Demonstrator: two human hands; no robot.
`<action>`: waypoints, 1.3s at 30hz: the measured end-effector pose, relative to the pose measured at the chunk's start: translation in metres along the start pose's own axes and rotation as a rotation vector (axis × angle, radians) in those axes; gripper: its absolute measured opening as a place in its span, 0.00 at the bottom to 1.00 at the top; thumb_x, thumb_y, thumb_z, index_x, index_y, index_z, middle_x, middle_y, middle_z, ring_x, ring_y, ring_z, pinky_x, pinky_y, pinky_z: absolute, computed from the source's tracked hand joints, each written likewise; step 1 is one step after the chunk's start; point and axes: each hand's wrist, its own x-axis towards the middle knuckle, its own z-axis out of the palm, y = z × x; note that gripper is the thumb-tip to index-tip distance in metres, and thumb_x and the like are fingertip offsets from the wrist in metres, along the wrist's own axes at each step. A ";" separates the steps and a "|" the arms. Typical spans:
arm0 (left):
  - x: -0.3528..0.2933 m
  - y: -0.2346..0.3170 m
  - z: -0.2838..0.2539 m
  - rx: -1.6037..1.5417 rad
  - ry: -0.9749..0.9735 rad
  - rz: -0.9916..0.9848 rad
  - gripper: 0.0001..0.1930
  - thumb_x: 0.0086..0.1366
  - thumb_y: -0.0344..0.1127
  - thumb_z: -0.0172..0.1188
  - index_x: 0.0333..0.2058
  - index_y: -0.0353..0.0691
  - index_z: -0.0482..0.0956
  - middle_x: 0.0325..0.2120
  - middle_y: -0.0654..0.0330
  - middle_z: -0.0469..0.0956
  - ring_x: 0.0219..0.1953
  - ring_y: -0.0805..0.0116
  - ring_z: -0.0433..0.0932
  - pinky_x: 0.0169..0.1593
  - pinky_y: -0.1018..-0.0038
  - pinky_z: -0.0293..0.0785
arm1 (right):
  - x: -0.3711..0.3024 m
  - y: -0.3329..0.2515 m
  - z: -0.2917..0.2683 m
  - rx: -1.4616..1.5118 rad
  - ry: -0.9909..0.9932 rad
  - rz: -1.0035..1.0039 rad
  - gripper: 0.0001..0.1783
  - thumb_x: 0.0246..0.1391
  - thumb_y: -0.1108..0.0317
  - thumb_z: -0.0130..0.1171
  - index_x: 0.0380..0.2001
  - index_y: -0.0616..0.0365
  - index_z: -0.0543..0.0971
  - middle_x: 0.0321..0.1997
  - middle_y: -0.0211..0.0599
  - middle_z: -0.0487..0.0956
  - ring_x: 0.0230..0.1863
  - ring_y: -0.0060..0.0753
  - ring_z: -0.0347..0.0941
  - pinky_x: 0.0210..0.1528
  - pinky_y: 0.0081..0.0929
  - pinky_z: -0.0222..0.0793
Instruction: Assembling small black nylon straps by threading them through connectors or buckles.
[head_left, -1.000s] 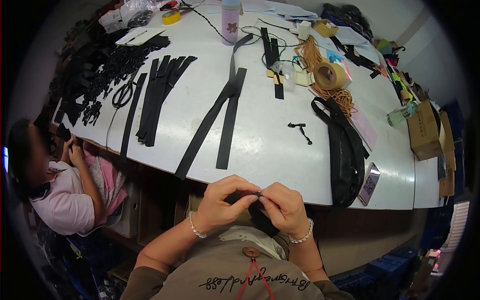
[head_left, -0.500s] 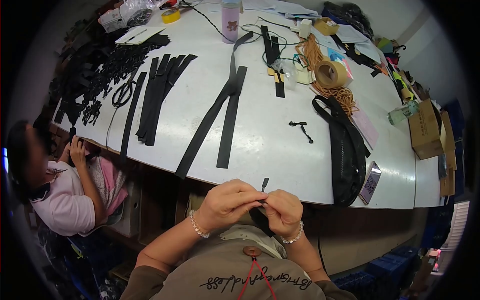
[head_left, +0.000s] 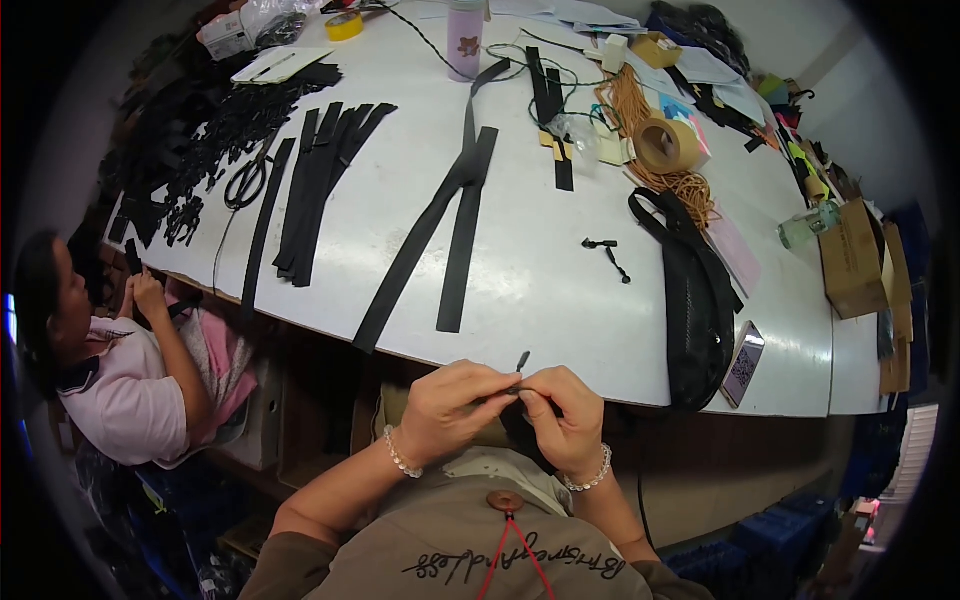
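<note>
Fingers (head_left: 498, 381) and thumbs of both hands pinch one small black tab-ended pull (head_left: 523, 361), lower centre of frame, just off the table's near edge; its tab pokes up past the fingertips. We count left hand (head_left: 445, 408) and right hand (head_left: 570, 415) as nearly meeting, tips pressed in, other fingers curled. The grip hides the joint between them, so we cannot tell whether anything is threaded or knotted there.

Progress, our judgement: this pull is mid-work, being in both hands and not set down. Right of centre on the white table (head_left: 560, 310) we note two small black corded pieces (head_left: 617, 264), alike in kind; finished or waiting, we cannot say.

Further out, centre: long flat black strips (head_left: 412, 262), two lying crosswise, neither in hand. Upper left: a fanned bundle of strips (head_left: 305, 205), black-handled scissors (head_left: 246, 184) beside it, then a heap of black pieces (head_left: 225, 125). Much material looks unworked to us. Right: a black bag (head_left: 697, 330), a phone (head_left: 743, 365) close by.
</note>
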 end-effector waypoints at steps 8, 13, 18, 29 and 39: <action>0.002 0.004 0.002 -0.012 0.025 0.044 0.17 0.49 0.21 0.65 0.40 0.38 0.81 0.28 0.59 0.79 0.28 0.68 0.78 0.31 0.77 0.74 | -0.001 0.003 -0.005 0.055 0.040 -0.078 0.07 0.45 0.81 0.61 0.30 0.65 0.77 0.28 0.39 0.77 0.26 0.29 0.73 0.29 0.20 0.69; 0.003 0.007 0.001 0.003 -0.007 0.010 0.16 0.47 0.20 0.65 0.38 0.37 0.82 0.29 0.57 0.80 0.29 0.69 0.79 0.32 0.79 0.76 | -0.012 0.008 -0.002 0.452 -0.008 0.204 0.05 0.52 0.83 0.54 0.33 0.67 0.76 0.35 0.40 0.76 0.29 0.23 0.74 0.29 0.17 0.70; 0.003 0.008 0.004 -0.012 -0.020 -0.014 0.16 0.48 0.21 0.65 0.38 0.38 0.82 0.28 0.58 0.79 0.29 0.70 0.79 0.32 0.79 0.76 | -0.016 0.017 0.000 0.577 -0.035 0.203 0.06 0.55 0.83 0.50 0.36 0.68 0.75 0.37 0.41 0.75 0.31 0.24 0.75 0.32 0.17 0.72; 0.002 0.008 0.006 -0.108 -0.040 -0.076 0.14 0.51 0.21 0.63 0.40 0.35 0.81 0.28 0.58 0.79 0.29 0.70 0.78 0.31 0.79 0.74 | -0.014 0.017 -0.003 0.395 -0.046 0.095 0.05 0.54 0.80 0.53 0.35 0.66 0.75 0.35 0.41 0.76 0.30 0.25 0.74 0.32 0.18 0.72; -0.002 0.005 0.011 -0.244 -0.033 -0.070 0.13 0.53 0.22 0.62 0.39 0.36 0.81 0.29 0.58 0.79 0.29 0.68 0.78 0.33 0.77 0.73 | -0.025 0.011 0.010 0.362 0.132 -0.007 0.04 0.52 0.80 0.55 0.33 0.65 0.76 0.33 0.41 0.75 0.23 0.20 0.71 0.24 0.15 0.68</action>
